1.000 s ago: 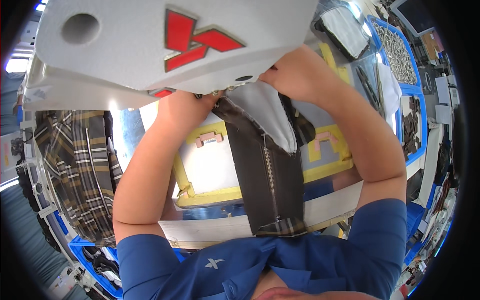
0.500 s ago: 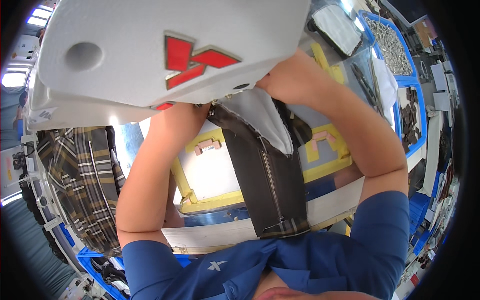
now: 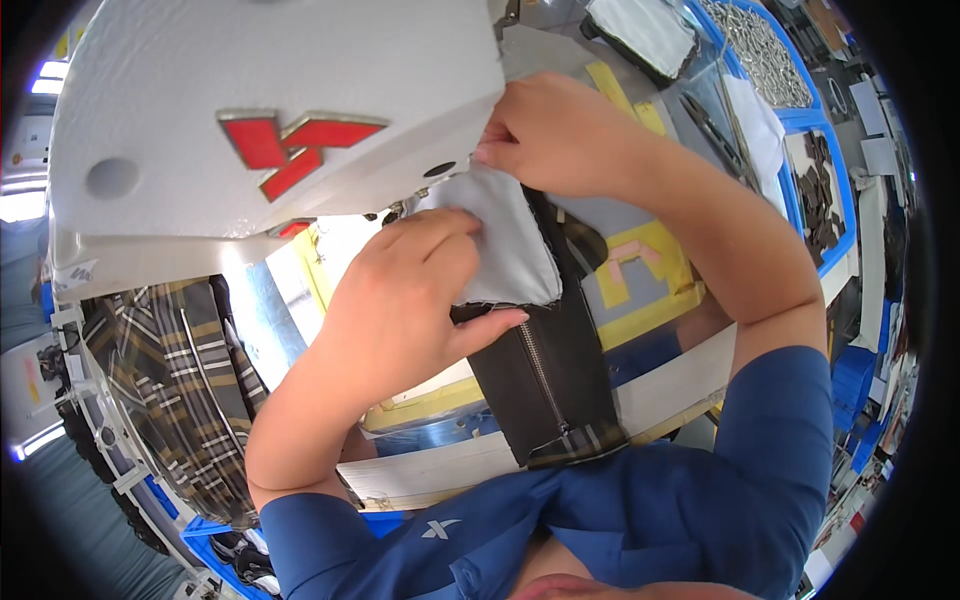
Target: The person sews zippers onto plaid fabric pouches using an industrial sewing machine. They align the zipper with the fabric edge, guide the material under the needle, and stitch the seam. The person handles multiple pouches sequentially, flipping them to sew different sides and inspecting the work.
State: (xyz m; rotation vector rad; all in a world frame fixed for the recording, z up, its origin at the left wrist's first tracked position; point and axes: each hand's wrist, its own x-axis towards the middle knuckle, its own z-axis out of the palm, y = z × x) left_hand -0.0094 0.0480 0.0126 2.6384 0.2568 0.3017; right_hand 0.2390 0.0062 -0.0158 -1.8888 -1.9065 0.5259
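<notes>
A pale grey fabric piece [image 3: 515, 245] lies at the machine's edge, joined to or resting on a black fabric panel [image 3: 500, 385]. The panel has a metal zipper [image 3: 545, 375] and a plaid lower end that hangs toward me. My left hand [image 3: 405, 290] lies on the grey piece, fingers slightly bent, thumb stretched out apart along its near edge. At the far edge of that piece, my right hand [image 3: 555, 135] has fingers and thumb pinched together beside the machine head. The fingertips of the right hand are partly hidden, as is the fabric under the machine.
A large white sewing machine head [image 3: 200, 60] fills the upper left. Plaid fabric [image 3: 165, 390] hangs at the left. Yellow-taped guides [image 3: 650, 265] mark the worktop. On the right are a blue tray [image 3: 820, 100] of metal parts, tweezers-like tools [image 3: 715, 135] and a padded grey-and-black piece [image 3: 645, 35].
My left hand has come out from beneath the machine head onto the grey piece. The grey piece now lies flatter, and my right hand has shifted left and farther away.
</notes>
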